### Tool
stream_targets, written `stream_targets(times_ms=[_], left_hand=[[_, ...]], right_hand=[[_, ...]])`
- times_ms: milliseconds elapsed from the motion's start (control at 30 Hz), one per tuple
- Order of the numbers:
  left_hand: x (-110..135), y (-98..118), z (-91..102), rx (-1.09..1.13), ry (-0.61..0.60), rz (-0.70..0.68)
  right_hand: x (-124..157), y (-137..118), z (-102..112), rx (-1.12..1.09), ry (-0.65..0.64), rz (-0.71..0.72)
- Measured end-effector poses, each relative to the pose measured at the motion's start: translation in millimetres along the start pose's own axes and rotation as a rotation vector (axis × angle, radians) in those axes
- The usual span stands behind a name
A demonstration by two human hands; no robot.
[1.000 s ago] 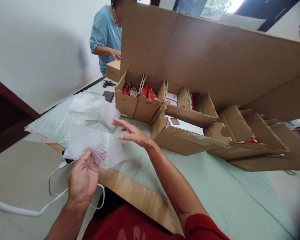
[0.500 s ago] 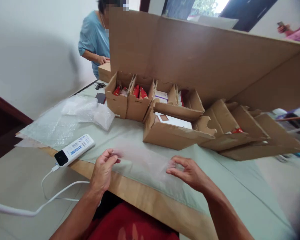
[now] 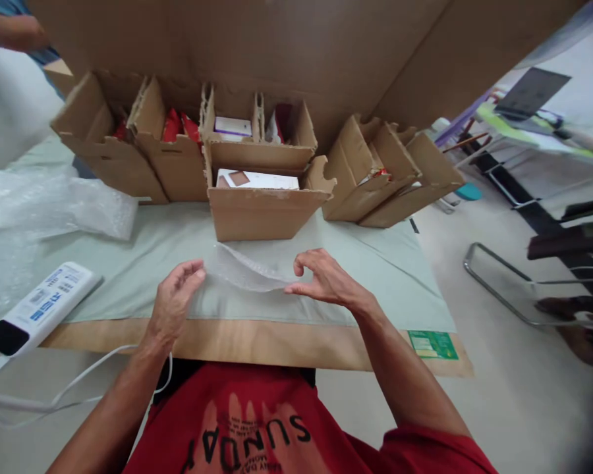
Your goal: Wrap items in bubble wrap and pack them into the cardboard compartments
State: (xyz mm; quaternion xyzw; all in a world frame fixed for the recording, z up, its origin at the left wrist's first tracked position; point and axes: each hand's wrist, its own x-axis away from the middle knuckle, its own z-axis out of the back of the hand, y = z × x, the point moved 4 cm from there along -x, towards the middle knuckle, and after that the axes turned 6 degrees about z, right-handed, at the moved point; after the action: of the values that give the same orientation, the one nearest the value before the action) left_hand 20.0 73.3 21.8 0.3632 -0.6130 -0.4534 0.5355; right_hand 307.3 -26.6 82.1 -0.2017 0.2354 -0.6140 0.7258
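Observation:
My left hand (image 3: 174,299) and my right hand (image 3: 325,280) each pinch one end of a small clear sheet of bubble wrap (image 3: 247,270), which sags between them just above the pale green cloth (image 3: 370,263) on the wooden table. Right behind the sheet stands an open cardboard box (image 3: 264,204) with a white card inside. My red shirt fills the bottom of the view.
A row of open cardboard boxes (image 3: 143,145) with red packets stands before a tall cardboard sheet (image 3: 257,46). A bubble wrap pile (image 3: 54,204) and a white power bank (image 3: 37,306) with its cable lie at left. Another person's arm (image 3: 12,29) shows top left. Metal frames (image 3: 504,289) stand at right.
The view has swung right and down. My hands have drawn closer together with the small sheet, which now sags in front of the middle box. The power bank lies uncovered.

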Motion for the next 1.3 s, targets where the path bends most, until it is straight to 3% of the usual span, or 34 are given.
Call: stream_targets(times_ms=[200,300,367,467,600,700,800,900,967,1033,1100,1167,1233,1300], left_hand=[[-14.3,-10.6,-23.5,-0.162,-0.020,0.022],[-17.7,-10.3,-30.5,-0.156,-0.015,0.013],[-17.9,-5.5,-32.7,-0.211,0.020,-0.090],[-12.2,5.8,-35.0,-0.347,0.104,-0.320],[4.4,24.3,-40.2,-0.603,0.147,-0.587],[15.5,37.3,-42.7,-0.721,0.022,-0.697],[22.1,44.3,-39.2,-0.735,-0.145,-0.656],[26.1,44.0,-33.3,-0.795,-0.228,-0.569],[27.9,40.6,-31.7,-0.836,-0.290,-0.530],[28.6,36.5,-31.3,-0.879,-0.356,-0.523],[28.4,32.8,-29.5,-0.938,-0.406,-0.546],[27.6,28.4,-24.5,-1.025,-0.451,-0.567],[26.7,22.8,-15.2,-1.140,-0.488,-0.577],[26.2,17.3,-2.6,-1.255,-0.505,-0.583]], right_hand=[[15.7,33.0,4.7,-0.076,0.062,-0.131],[24.6,30.4,7.2,-0.085,0.085,-0.095],[32.0,13.8,0.7,-0.058,0.059,-0.004],[43.3,-16.2,-27.6,0.041,0.010,0.086],[47.9,-23.0,-70.1,0.130,0.037,0.016],[46.1,-5.0,-72.0,0.071,0.118,-0.055],[49.6,-2.9,-45.5,-0.034,0.229,-0.075],[57.3,-40.7,-22.0,-0.164,0.230,0.059],[59.6,-75.0,-23.1,-0.281,0.110,0.221],[55.6,-93.5,-35.8,-0.299,-0.025,0.297],[43.7,-84.0,-51.4,-0.167,-0.106,0.208],[30.5,-52.6,-59.8,0.028,-0.131,0.017],[24.1,-18.7,-57.1,0.186,-0.126,-0.133],[27.0,3.7,-46.8,0.287,-0.082,-0.195]])
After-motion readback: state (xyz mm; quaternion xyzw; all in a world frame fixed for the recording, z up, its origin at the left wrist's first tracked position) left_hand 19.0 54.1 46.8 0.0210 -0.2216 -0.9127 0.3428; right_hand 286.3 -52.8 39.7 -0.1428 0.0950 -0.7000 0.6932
